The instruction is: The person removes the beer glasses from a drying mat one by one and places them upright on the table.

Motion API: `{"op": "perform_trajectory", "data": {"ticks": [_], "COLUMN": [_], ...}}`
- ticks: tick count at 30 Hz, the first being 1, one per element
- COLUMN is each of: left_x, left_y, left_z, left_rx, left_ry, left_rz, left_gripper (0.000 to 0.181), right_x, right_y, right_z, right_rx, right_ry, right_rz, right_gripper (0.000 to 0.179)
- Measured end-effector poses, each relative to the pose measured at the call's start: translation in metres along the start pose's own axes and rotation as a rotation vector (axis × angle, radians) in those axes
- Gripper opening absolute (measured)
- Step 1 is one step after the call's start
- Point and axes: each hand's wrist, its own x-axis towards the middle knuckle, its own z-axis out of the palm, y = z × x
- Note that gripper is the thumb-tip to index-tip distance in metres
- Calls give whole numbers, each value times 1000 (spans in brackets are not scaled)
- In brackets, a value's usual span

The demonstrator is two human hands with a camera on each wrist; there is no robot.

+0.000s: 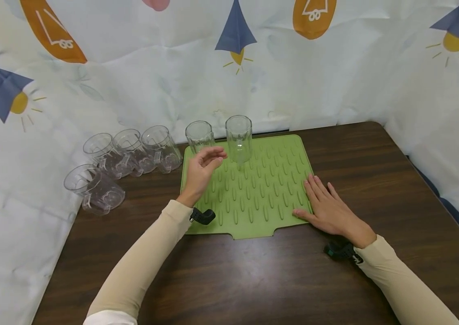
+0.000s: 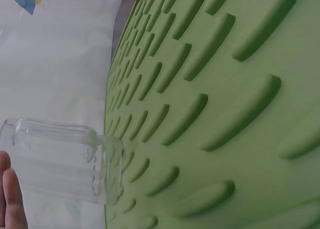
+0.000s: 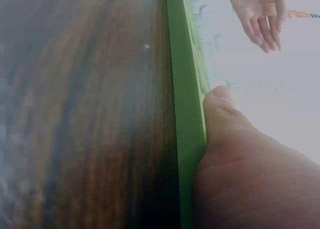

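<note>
A green ridged drying mat (image 1: 253,225) lies on the table. Two clear glass mugs stand along its back edge: the left mug (image 1: 199,134) is partly hidden behind my left hand (image 1: 201,172), while the right mug (image 1: 238,135) shows almost whole. My left hand is raised over the mat's left part, fingers loosely bent and nothing held. In the left wrist view its fingertips (image 2: 12,199) are close beside a glass mug (image 2: 55,159). My right hand (image 1: 328,210) rests flat with spread fingers on the mat's right edge; its thumb (image 3: 222,114) is along the green rim in the right wrist view.
Several more clear glass mugs with handles stand left of the mat, one mug (image 1: 95,187) nearer the front and another mug (image 1: 162,146) closest to the mat. A printed white curtain (image 1: 132,67) hangs behind the brown wooden table (image 1: 245,275).
</note>
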Motion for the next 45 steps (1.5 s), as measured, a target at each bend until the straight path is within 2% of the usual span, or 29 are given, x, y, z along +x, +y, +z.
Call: {"op": "perform_trajectory", "data": {"ticks": [6, 10, 18, 26, 45], "left_x": [4, 6, 12, 17, 19], "left_y": [-8, -13, -20, -20, -24], "left_z": [9, 13, 20, 27, 40], "left_rx": [99, 97, 81, 83, 63], "left_ry": [-3, 9, 22, 7, -11], "left_rz": [-77, -116, -137, -150, -148], "left_gripper": [36, 40, 43, 46, 40], "right_x": [0, 0, 1, 1, -1], "right_y": [-1, 0, -1, -2, 1], "right_z": [0, 0, 0, 0, 1], "right_rx": [6, 4, 4, 6, 6], "right_ry": [1, 2, 6, 24, 28], "right_rz": [-3, -9, -13, -20, -10], "right_gripper": [100, 99, 99, 99, 99]}}
